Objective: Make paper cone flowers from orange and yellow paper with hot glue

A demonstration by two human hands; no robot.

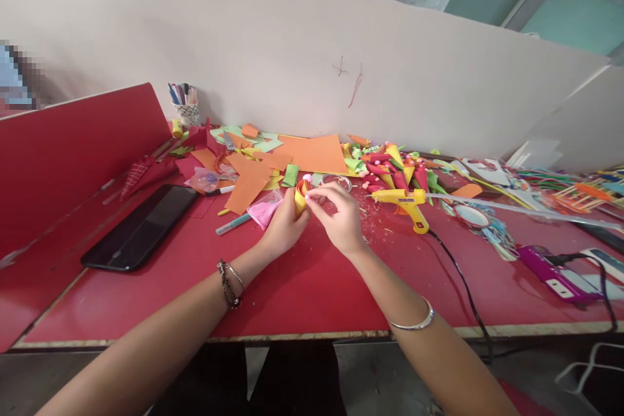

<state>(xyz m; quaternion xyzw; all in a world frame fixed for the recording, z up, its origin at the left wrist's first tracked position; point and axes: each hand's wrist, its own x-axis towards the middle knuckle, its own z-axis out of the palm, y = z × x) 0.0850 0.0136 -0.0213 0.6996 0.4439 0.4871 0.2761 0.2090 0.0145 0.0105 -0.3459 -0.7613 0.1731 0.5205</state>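
Observation:
My left hand is closed around a small yellow paper cone, its wide end up. Red-orange paper curls inside the mouth, and a pale pink pom-pom shows at the rim. My right hand has thumb and forefinger pinched together against the cone's right side; what lies between those fingertips is too small to make out. Just left of my left hand are a pink bag and a teal pen. A yellow glue gun lies to the right of my right hand.
Orange paper sheets and scraps cover the back of the red table. Several finished-looking paper cones are heaped behind the glue gun. A black phone lies left, a pen cup behind it. A purple power strip and cords are right.

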